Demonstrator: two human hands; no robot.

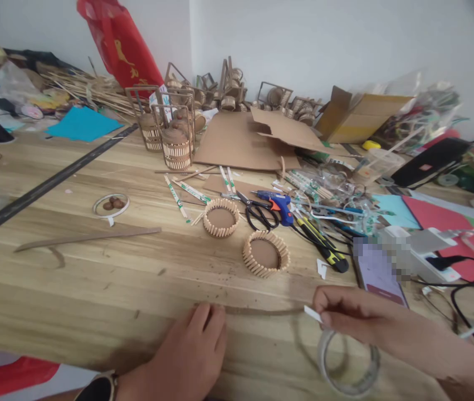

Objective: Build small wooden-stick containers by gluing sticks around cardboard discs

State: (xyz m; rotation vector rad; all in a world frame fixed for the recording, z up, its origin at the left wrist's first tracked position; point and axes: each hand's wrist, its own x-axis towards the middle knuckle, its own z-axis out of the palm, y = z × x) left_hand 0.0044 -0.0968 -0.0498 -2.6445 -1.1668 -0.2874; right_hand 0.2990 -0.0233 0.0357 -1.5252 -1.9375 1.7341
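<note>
My left hand (192, 353) is at the front of the table, its bent fingers closed on one end of a thin brown strip (262, 311). The strip runs right toward my right hand (357, 314), which is closed in a pinch. From its fingertips hangs a roll of tape (323, 359). A small white tab (312, 313) sticks out by the thumb, over the strip's right end. Beyond the strip stand two round cardboard bases ringed with short wooden sticks, a nearer one (266, 273) and a farther one (221, 229).
Near the bases lie a blue glue gun (279, 205), black scissors (262, 214) and a yellow cutter (320, 243). A phone (381, 273) and power strip (424, 256) are at right. Another tape roll (111, 214) rings brown pieces at left. Stick baskets (177, 149) stand behind.
</note>
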